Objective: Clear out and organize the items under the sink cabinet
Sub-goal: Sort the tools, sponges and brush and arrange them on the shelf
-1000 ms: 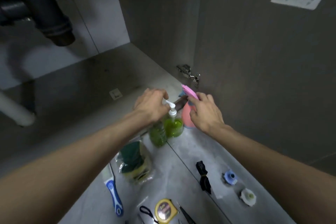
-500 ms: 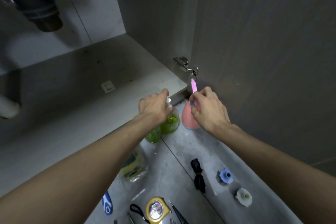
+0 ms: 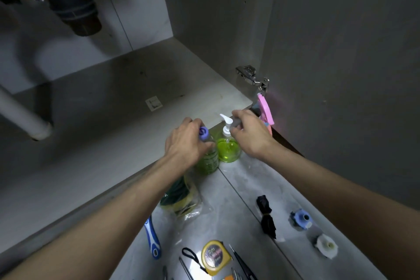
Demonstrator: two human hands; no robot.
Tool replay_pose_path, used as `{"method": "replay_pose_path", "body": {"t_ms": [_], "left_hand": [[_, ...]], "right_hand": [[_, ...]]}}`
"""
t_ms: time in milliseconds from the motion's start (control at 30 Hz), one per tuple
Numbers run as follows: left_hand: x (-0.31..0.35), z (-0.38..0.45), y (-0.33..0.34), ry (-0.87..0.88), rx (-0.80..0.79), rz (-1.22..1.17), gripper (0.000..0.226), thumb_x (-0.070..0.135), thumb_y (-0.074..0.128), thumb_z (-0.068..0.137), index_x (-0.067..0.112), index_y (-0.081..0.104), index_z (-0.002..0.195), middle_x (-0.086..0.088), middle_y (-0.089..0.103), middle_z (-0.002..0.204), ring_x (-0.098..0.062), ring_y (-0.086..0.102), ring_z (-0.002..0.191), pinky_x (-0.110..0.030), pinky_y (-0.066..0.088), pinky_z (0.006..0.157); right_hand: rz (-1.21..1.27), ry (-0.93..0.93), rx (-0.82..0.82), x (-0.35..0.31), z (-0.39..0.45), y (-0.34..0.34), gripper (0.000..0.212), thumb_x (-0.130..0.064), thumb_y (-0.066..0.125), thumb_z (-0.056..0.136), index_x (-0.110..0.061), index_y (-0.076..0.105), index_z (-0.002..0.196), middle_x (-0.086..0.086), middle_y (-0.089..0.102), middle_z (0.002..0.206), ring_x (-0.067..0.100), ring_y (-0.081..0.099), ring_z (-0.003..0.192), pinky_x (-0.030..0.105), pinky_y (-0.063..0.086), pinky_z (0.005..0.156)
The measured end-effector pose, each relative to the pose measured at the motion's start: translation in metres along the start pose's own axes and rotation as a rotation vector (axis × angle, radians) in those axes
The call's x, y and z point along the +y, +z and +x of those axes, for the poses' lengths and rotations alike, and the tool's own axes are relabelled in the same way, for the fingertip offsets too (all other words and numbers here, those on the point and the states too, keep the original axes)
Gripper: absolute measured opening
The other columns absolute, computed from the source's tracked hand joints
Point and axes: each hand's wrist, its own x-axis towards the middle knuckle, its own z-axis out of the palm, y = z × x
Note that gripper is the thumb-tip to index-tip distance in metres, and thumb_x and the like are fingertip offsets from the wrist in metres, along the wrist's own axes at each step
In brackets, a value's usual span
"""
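Observation:
Three bottles stand on the grey floor just in front of the open cabinet [image 3: 113, 125]. My left hand [image 3: 186, 143] grips the neck of a green bottle [image 3: 208, 162] below its purple cap [image 3: 203, 132]. To its right, a round green soap dispenser [image 3: 228, 151] with a white pump [image 3: 226, 120] stands free. My right hand [image 3: 251, 135] curls round the grey nozzle [image 3: 254, 112] of a pink spray bottle [image 3: 264, 107], whose body is mostly hidden behind the hand, close to the cabinet door.
On the floor lie a bag of sponges [image 3: 181, 202], a blue-handled brush [image 3: 153, 238], a yellow tape measure [image 3: 214, 257], a black bundle [image 3: 266, 218] and two small fittings [image 3: 301, 219]. A drain pipe [image 3: 75, 7] hangs inside. The open door [image 3: 341, 75] stands at the right.
My left hand has shifted from over the pump dispenser to the purple-capped bottle. My right hand has slid left along the spray bottle's head. The pump now shows between the hands.

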Motion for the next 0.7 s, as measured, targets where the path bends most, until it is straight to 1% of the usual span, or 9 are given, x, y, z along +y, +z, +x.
{"method": "replay_pose_path", "body": {"t_ms": [133,233,300,367,433,500,600,633,700], "left_hand": [[-0.004,0.001,-0.008,-0.003,0.011,-0.126,0.038,0.039,0.088,0.07,0.022,0.061,0.089,0.003,0.059,0.092,-0.021,0.057,0.082,-0.03,0.04,0.059],[-0.004,0.006,-0.028,-0.006,0.03,-0.185,0.034,0.04,0.09,0.067,0.024,0.063,0.082,0.006,0.062,0.079,-0.017,0.058,0.075,-0.028,0.038,0.054],[0.0,0.013,-0.05,0.0,0.067,-0.217,0.034,0.041,0.09,0.065,0.022,0.065,0.079,0.006,0.064,0.074,-0.017,0.06,0.072,-0.029,0.04,0.055],[0.005,0.023,-0.076,-0.001,0.102,-0.264,0.034,0.041,0.089,0.066,0.025,0.07,0.088,0.006,0.07,0.083,-0.016,0.065,0.081,-0.031,0.052,0.068],[0.014,0.035,-0.098,-0.01,0.134,-0.331,0.038,0.04,0.088,0.069,0.03,0.072,0.102,0.008,0.073,0.096,-0.014,0.068,0.092,-0.034,0.056,0.084],[0.022,0.048,-0.112,-0.005,0.179,-0.383,0.037,0.038,0.087,0.07,0.033,0.072,0.104,0.01,0.073,0.098,-0.012,0.068,0.095,-0.035,0.056,0.088],[0.029,0.064,-0.121,0.02,0.261,-0.389,0.033,0.033,0.082,0.073,0.035,0.072,0.104,0.011,0.072,0.098,-0.013,0.068,0.097,-0.036,0.055,0.088],[0.029,0.069,-0.12,0.027,0.27,-0.369,0.035,0.031,0.079,0.075,0.035,0.071,0.109,0.009,0.072,0.103,-0.016,0.067,0.101,-0.036,0.054,0.09],[0.028,0.077,-0.113,0.051,0.26,-0.308,0.04,0.027,0.073,0.081,0.033,0.067,0.121,0.004,0.068,0.117,-0.021,0.063,0.113,-0.038,0.051,0.096]], "right_hand": [[0.177,0.102,-0.068,0.003,0.009,0.019,0.034,-0.016,0.06,0.096,-0.014,0.061,0.13,0.014,0.063,0.119,0.033,0.062,0.107,0.042,0.051,0.093],[0.225,0.123,-0.05,0.01,0.014,0.028,0.027,-0.018,0.064,0.095,-0.012,0.066,0.122,0.014,0.069,0.106,0.032,0.065,0.098,0.044,0.053,0.088],[0.246,0.109,-0.019,0.015,0.018,0.03,0.018,-0.016,0.067,0.093,-0.009,0.071,0.109,0.01,0.069,0.099,0.029,0.065,0.092,0.045,0.052,0.086],[0.253,0.098,0.018,0.017,0.022,0.03,0.01,-0.016,0.069,0.092,-0.009,0.072,0.098,0.004,0.068,0.09,0.027,0.065,0.087,0.044,0.052,0.083],[0.206,0.082,0.035,0.017,0.022,0.029,0.011,-0.02,0.067,0.094,-0.01,0.071,0.096,0.003,0.069,0.09,0.026,0.065,0.088,0.043,0.052,0.083],[0.217,0.07,0.067,0.015,0.02,0.026,0.012,-0.022,0.063,0.096,-0.012,0.069,0.096,0.003,0.071,0.091,0.023,0.066,0.089,0.041,0.052,0.084],[0.243,0.007,0.149,0.01,0.016,0.018,0.012,-0.029,0.06,0.098,-0.018,0.061,0.093,-0.004,0.066,0.088,0.017,0.062,0.086,0.019,0.043,0.075],[0.254,-0.019,0.182,0.007,0.015,0.015,0.012,-0.031,0.059,0.098,-0.02,0.058,0.092,-0.007,0.064,0.087,0.014,0.059,0.085,0.019,0.04,0.074],[0.339,-0.069,0.239,-0.001,0.014,0.006,0.014,-0.034,0.061,0.097,-0.024,0.054,0.091,-0.009,0.061,0.086,0.013,0.059,0.084,0.033,0.046,0.077]]}}
